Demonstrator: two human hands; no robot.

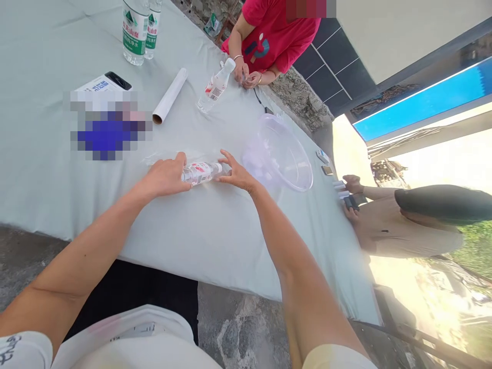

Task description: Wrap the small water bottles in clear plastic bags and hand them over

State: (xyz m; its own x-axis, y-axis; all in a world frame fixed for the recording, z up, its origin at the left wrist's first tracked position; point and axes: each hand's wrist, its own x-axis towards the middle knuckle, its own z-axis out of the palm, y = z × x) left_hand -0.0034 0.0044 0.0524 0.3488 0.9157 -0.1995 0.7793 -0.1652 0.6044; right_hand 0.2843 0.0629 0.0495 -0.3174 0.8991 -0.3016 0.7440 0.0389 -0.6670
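A clear plastic bottle (202, 173) with a red-and-white label and a white cap lies on its side on the covered table, its cap end towards the right. My left hand (167, 175) is closed around its base end. At the cap end, my right hand (239, 175) has its thumb and fingers curved about the neck. Thin clear plastic film (150, 158) shows beside my left hand and seems to lie around the bottle; its exact extent is hard to make out.
Beyond my hands are a white roll (171, 96), an upright bottle (217, 86) and a clear plastic basin (286, 154). Large water bottles (134, 38) and a dark phone-like object (118, 80) are further left. A person in red (265, 46) and another person (407, 225) are at the table's edges.
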